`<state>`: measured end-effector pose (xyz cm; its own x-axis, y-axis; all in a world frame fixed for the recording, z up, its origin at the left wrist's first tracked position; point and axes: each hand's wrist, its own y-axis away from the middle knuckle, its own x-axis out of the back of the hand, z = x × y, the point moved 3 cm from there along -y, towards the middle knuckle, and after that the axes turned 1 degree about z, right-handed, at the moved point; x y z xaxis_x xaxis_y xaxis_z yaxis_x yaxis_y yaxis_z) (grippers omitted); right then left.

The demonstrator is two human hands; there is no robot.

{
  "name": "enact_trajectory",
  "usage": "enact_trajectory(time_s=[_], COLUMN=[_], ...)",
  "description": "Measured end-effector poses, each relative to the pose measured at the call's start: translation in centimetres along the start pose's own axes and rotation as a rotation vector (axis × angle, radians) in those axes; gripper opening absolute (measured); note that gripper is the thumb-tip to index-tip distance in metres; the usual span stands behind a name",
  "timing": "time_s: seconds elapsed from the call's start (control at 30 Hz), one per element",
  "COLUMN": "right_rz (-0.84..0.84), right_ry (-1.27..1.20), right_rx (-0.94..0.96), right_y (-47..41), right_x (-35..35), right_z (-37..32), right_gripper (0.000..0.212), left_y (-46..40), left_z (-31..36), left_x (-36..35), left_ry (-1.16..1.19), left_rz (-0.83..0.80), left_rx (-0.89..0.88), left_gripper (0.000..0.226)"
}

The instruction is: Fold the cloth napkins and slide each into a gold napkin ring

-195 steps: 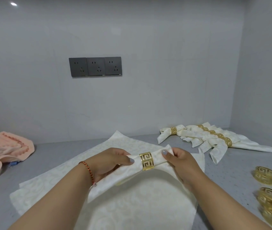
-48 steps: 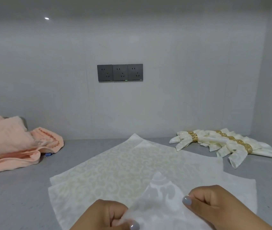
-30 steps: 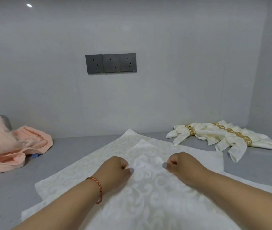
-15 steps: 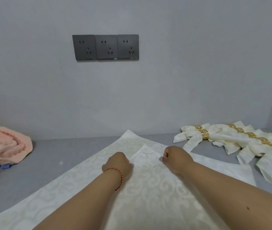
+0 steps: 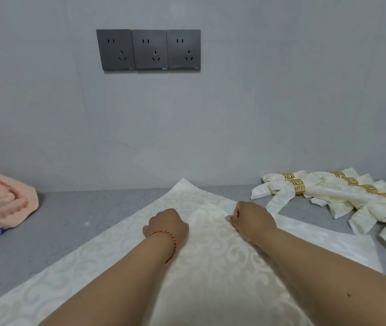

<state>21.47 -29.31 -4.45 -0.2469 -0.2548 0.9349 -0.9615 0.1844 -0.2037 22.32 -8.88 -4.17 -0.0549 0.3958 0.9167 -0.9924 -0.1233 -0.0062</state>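
From the head view, both my arms reach forward over the grey bench (image 5: 88, 208). My left hand (image 5: 166, 224) is curled into a loose fist with its fingers tucked under, resting at the left edge of the top cloth napkin (image 5: 213, 255); I cannot tell whether those fingers pinch the cloth edge or only press on it. A red cord bracelet (image 5: 170, 241) circles that wrist. My right hand (image 5: 251, 220) is curled too, and its fingers (image 5: 231, 218) pinch the napkin's right edge near the far corner, which points away from me between my 2 hands.

That top napkin, cream with a scroll pattern, lies flat under my forearms on a second flat napkin (image 5: 180, 198) of the same cloth, whose far corner pokes out beyond my fingers toward the wall. Another cream layer (image 5: 328, 241) shows to the right of my right forearm.

Right of my right fingers, well apart from them, lies a row of finished napkins (image 5: 333, 196), each gathered through a gold napkin ring (image 5: 298, 187) with a key pattern; they overlap one another.

Far left of my left fingers sits a crumpled pink towel (image 5: 1, 198). On the wall above my hands are 3 dark grey sockets (image 5: 148, 50) side by side.
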Motion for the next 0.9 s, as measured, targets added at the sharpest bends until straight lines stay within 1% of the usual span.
enact_trajectory(time_s=[0.07, 0.13, 0.17, 0.2, 0.27, 0.33, 0.4, 0.43, 0.47, 0.5, 0.57, 0.6, 0.67, 0.77, 0.83, 0.87, 0.9], right_rz=[0.021, 0.046, 0.053, 0.057, 0.047, 0.06, 0.144, 0.2, 0.236, 0.222, 0.081, 0.009, -0.072, -0.164, -0.218, -0.24, -0.252], right_ry=[0.018, 0.037, 0.046, 0.049, 0.035, 0.04, 0.132, 0.152, 0.108, 0.007, -0.171, -0.182, -0.07, 0.081, 0.101, 0.103, 0.107], right_rx=[0.013, 0.029, 0.032, 0.032, 0.031, 0.02, 0.052, 0.098, 0.16, 0.214, 0.26, 0.274, 0.291, 0.241, 0.207, 0.183, 0.153], right_y=[0.1, 0.1, 0.1, 0.1, 0.1, 0.4, 1.0, 1.4, 1.7, 2.0, 2.5, 2.6, 2.6, 2.5, 2.1, 1.8, 1.5], right_x=[-0.2, -0.4, -0.5, -0.5, -0.5, -0.2, 0.4, 0.7, 0.7, 0.6, -0.4, -0.9, -1.6, -1.4, -1.0, -0.8, -0.5], right_z=[0.2, 0.2, 0.3, 0.3, 0.3, 0.0, -0.8, -1.4, -2.3, -3.0, -4.1, -4.1, -3.3, -1.5, -1.2, -1.4, -1.7], right_gripper=[0.031, 0.034, 0.036, 0.037, 0.037, 0.036, 0.035, 0.033, 0.031, 0.03, 0.032, 0.031, 0.033, 0.051, 0.053, 0.052, 0.052], left_y=[0.9, 2.1, 2.8, 3.4, 4.3, 4.5, 4.6, 4.5, 4.4, 4.4, 4.3, 4.3, 4.3, 4.2, 3.5, 2.8, 2.0], left_z=[0.6, 1.7, 2.2, 2.6, 2.8, 2.6, 2.4, 2.4, 2.4, 2.5, 2.4, 2.3, 2.0, 1.6, 2.0, 2.5, 3.0], left_x=[0.7, 0.8, 0.5, -0.1, -1.5, -2.4, -2.8, -2.9, -3.0, -3.0, -3.0, -3.0, -2.8, -2.6, -1.8, -1.2, -0.7], left_ry=[-0.104, -0.177, -0.159, -0.135, -0.129, -0.175, -0.223, -0.242, -0.255, -0.259, -0.266, -0.268, -0.272, -0.296, -0.324, -0.332, -0.319], left_rz=[0.118, 0.25, 0.259, 0.22, 0.081, -0.016, -0.066, -0.08, -0.093, -0.108, -0.133, -0.139, -0.142, -0.19, -0.277, -0.304, -0.296], left_rx=[-0.06, -0.238, -0.337, -0.415, -0.494, -0.508, -0.497, -0.492, -0.486, -0.48, -0.477, -0.473, -0.451, -0.422, -0.387, -0.363, -0.339], left_gripper=[0.035, 0.036, 0.034, 0.033, 0.037, 0.046, 0.053, 0.054, 0.055, 0.056, 0.058, 0.058, 0.06, 0.063, 0.063, 0.061, 0.057])
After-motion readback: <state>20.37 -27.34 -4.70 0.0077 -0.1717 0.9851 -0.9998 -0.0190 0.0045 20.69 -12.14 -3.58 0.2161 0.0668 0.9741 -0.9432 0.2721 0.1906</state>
